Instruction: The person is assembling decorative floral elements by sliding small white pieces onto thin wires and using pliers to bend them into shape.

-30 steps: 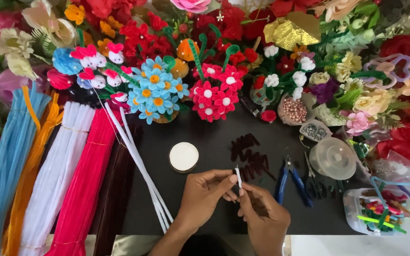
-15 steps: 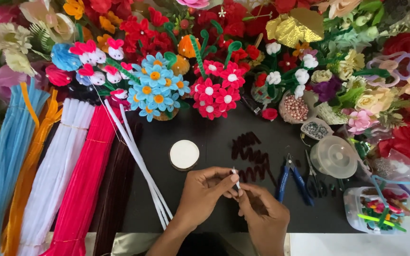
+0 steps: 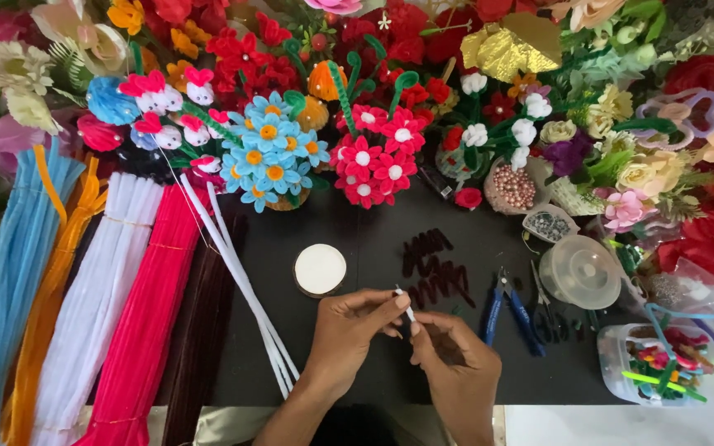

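Since a second ago we have tipped the short white pipe-cleaner piece from upright to slanting far-left to near-right, pinched at its far end by our left hand and its near end by our right hand, both equally close, above the black mat.

Black table — pipe-cleaner bundles, round white disc, blue-handled pliers lie on it.

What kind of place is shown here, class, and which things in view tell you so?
Most likely a craft table for making pipe-cleaner flowers. Bundles of pipe cleaners lie at the left, finished flowers crowd the back, blue-handled pliers lie nearby, and the left hand and right hand hold a short white piece.
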